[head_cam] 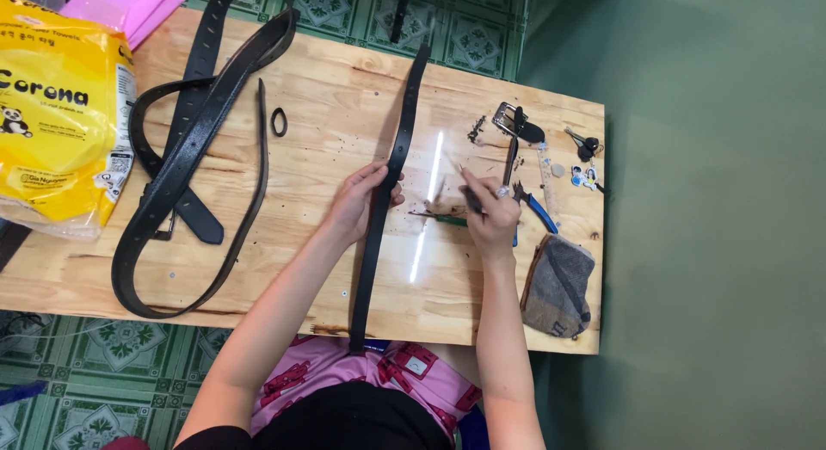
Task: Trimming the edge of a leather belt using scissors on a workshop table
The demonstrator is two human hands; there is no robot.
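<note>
While my left hand point(360, 200) pinches the long black leather strap point(385, 200) running down the middle of the frame, its lower end hangs over the pale wooden table point(327, 114) edge. My right hand point(490, 213) is curled tight around a thin dark tool point(471, 196), mostly hidden, so I cannot make out its kind.
</note>
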